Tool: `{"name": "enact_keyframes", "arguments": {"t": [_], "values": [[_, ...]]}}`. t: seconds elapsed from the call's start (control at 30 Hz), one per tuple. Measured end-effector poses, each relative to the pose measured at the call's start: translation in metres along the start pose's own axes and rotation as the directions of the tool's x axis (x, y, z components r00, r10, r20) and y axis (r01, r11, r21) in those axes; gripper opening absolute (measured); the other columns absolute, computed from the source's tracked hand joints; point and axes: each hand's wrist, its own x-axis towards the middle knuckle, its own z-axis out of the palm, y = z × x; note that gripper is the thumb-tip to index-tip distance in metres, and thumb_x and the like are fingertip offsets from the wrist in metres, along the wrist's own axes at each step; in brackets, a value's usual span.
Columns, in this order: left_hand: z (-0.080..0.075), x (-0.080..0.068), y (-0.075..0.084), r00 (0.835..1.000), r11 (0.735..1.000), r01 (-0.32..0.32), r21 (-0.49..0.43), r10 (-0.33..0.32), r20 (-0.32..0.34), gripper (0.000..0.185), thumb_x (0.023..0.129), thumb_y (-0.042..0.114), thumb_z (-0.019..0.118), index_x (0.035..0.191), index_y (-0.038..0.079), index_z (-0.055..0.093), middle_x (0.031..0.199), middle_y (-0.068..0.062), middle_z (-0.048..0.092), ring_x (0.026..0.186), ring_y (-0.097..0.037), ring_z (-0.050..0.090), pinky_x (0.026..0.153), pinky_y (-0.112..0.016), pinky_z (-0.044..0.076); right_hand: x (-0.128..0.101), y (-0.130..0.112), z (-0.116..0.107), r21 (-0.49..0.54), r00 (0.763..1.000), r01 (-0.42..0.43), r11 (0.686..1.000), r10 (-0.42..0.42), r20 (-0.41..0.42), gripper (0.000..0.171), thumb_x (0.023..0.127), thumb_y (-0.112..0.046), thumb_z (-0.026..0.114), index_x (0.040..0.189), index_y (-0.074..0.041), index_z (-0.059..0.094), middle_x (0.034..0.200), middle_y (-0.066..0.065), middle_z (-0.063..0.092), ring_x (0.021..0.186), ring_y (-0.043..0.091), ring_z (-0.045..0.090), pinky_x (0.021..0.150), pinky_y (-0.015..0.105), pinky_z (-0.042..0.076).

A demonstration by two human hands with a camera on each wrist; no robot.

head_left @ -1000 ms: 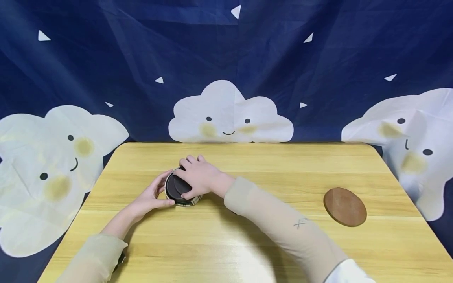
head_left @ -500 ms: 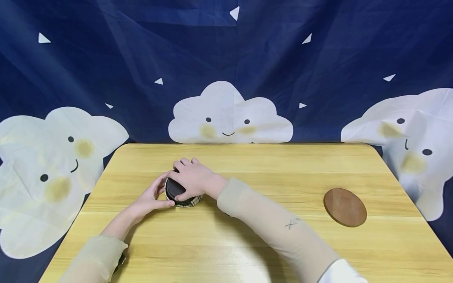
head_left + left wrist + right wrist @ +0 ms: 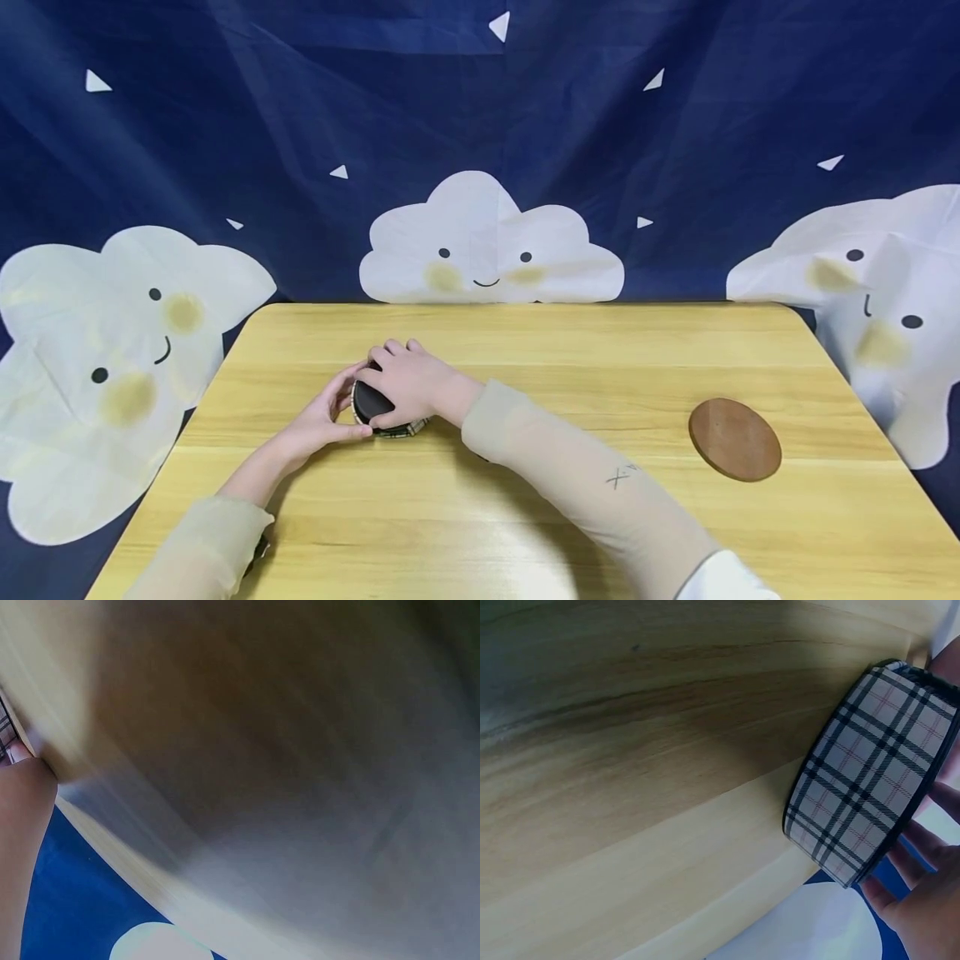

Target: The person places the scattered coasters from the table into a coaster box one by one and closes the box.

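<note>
A low round box (image 3: 369, 403) with a black top and a plaid side stands on the wooden table, left of the middle. My left hand (image 3: 322, 423) holds its left side, thumb at the near edge and fingers round the far side. From above, my right hand (image 3: 412, 383) grips across the black top and hides its right part. White, black and red checks cover the box's side (image 3: 866, 772) in the right wrist view, where fingers (image 3: 911, 862) lie along its dark rim. Only a sliver of the checks shows in the left wrist view, beside part of the left hand (image 3: 22, 817).
A flat brown disc (image 3: 735, 439) lies on the right side of the table (image 3: 525, 333). Behind the table's far edge hangs a dark blue cloth (image 3: 420, 100) with smiling white clouds and small white triangles.
My right hand has shifted slightly left over the box. A curved line seen on the black top a second ago no longer shows. The left hand stays in place.
</note>
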Motion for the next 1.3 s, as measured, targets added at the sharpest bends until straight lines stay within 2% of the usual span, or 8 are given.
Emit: {"name": "enact_keyframes", "arguments": {"t": [0.37, 0.5, 0.6, 0.73, 0.97, 1.1, 1.2, 1.3], "values": [[0.0010, 0.0008, 0.0000, 1.000, 1.000, -0.003, -0.017, 0.003, -0.007, 0.104, 0.091, 0.007, 0.082, 0.171, 0.013, 0.015, 0.170, -0.023, 0.026, 0.125, 0.013, 0.048, 0.124, -0.066, 0.018, -0.0051, 0.0014, -0.0012, 0.032, 1.000, 0.019, 0.999, -0.019, 0.008, 0.080, 0.095, -0.069, 0.064, 0.161, -0.030, 0.044, 0.157, 0.001, 0.046, 0.143, 0.021, 0.044, 0.111, 0.041, 0.043], [0.0008, 0.0007, -0.0006, 1.000, 1.000, -0.008, -0.015, 0.008, -0.007, 0.104, 0.092, 0.006, 0.082, 0.171, 0.013, 0.015, 0.170, -0.021, 0.026, 0.126, 0.012, 0.049, 0.122, -0.040, 0.029, -0.0048, 0.0004, -0.0016, 0.043, 1.000, 0.017, 0.999, -0.018, 0.007, 0.080, 0.095, -0.068, 0.064, 0.161, -0.029, 0.044, 0.156, 0.002, 0.046, 0.142, 0.021, 0.045, 0.112, 0.041, 0.043], [0.0007, 0.0006, -0.0008, 1.000, 1.000, -0.017, -0.025, 0.017, -0.004, 0.104, 0.092, 0.006, 0.081, 0.171, 0.012, 0.014, 0.170, -0.022, 0.026, 0.126, 0.011, 0.050, 0.111, -0.017, 0.034, -0.0042, -0.0004, -0.0016, 0.044, 1.000, 0.015, 0.999, -0.015, -0.003, 0.081, 0.094, -0.070, 0.065, 0.160, -0.029, 0.045, 0.155, 0.002, 0.047, 0.141, 0.021, 0.046, 0.112, 0.041, 0.044], [0.0008, 0.0004, -0.0010, 1.000, 0.999, -0.017, -0.034, 0.017, -0.004, 0.104, 0.091, 0.006, 0.082, 0.171, 0.013, 0.015, 0.169, -0.023, 0.026, 0.126, 0.011, 0.050, 0.105, -0.009, 0.035, -0.0042, -0.0004, -0.0012, 0.042, 1.000, 0.012, 0.999, -0.012, -0.003, 0.081, 0.094, -0.071, 0.065, 0.160, -0.029, 0.044, 0.156, 0.002, 0.047, 0.142, 0.021, 0.046, 0.112, 0.041, 0.044], [0.0011, 0.0007, -0.0004, 1.000, 1.000, -0.013, -0.022, 0.013, -0.002, 0.104, 0.092, 0.007, 0.082, 0.171, 0.014, 0.015, 0.169, -0.022, 0.028, 0.127, 0.011, 0.050, 0.107, -0.012, 0.034, -0.0047, 0.0008, -0.0005, 0.046, 1.000, 0.001, 0.999, -0.002, 0.011, 0.081, 0.094, -0.071, 0.064, 0.161, -0.032, 0.042, 0.158, 0.000, 0.045, 0.144, 0.019, 0.043, 0.114, 0.040, 0.041], [0.0007, 0.0008, -0.0003, 1.000, 1.000, -0.013, -0.012, 0.013, -0.003, 0.104, 0.092, 0.007, 0.082, 0.171, 0.013, 0.015, 0.169, -0.023, 0.028, 0.126, 0.011, 0.050, 0.124, -0.042, 0.028, -0.0052, 0.0004, -0.0006, 0.044, 1.000, 0.002, 0.999, -0.002, 0.008, 0.082, 0.094, -0.072, 0.064, 0.161, -0.032, 0.042, 0.158, 0.000, 0.045, 0.144, 0.018, 0.042, 0.114, 0.040, 0.041], [0.0006, 0.0008, -0.0002, 1.000, 1.000, -0.014, -0.009, 0.014, -0.002, 0.104, 0.092, 0.006, 0.082, 0.171, 0.013, 0.015, 0.169, -0.023, 0.027, 0.125, 0.012, 0.050, 0.123, -0.066, 0.019, -0.0061, 0.0004, -0.0007, 0.046, 1.000, 0.005, 0.999, -0.006, 0.007, 0.083, 0.094, -0.073, 0.063, 0.162, -0.031, 0.041, 0.158, 0.000, 0.044, 0.145, 0.018, 0.041, 0.114, 0.040, 0.040], [0.0006, 0.0004, -0.0001, 1.000, 1.000, -0.014, -0.011, 0.014, 0.001, 0.104, 0.092, 0.007, 0.082, 0.171, 0.013, 0.015, 0.169, -0.024, 0.027, 0.124, 0.012, 0.050, 0.123, -0.070, 0.016, -0.0071, 0.0011, -0.0006, 0.043, 1.000, 0.013, 0.999, -0.013, 0.004, 0.083, 0.095, -0.074, 0.062, 0.162, -0.031, 0.040, 0.158, 0.000, 0.044, 0.145, 0.018, 0.041, 0.114, 0.039, 0.040]]}}
